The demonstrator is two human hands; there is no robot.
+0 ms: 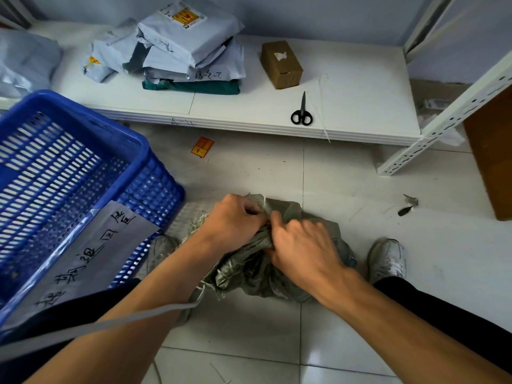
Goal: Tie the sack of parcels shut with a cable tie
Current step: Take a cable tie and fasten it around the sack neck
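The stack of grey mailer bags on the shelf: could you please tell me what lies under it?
A dark green parcel lies under the stack of grey mailer bags, on the white shelf. Only its front edge shows; the bags cover the rest.

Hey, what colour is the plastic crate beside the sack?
Blue, with slotted sides and base; the crate shows best in the head view.

Person wearing dark trousers, arms going bare.
Left hand & right hand are showing bare, forearms uncovered to the frame edge. Trouser legs are reading black/navy, plain fabric. R trainer is looking grey-white w/ white laces & scuffed mesh. L trainer is showing grey, partly hidden behind the arm. A flat grey strap is hanging across the L forearm, blurred close to cam.
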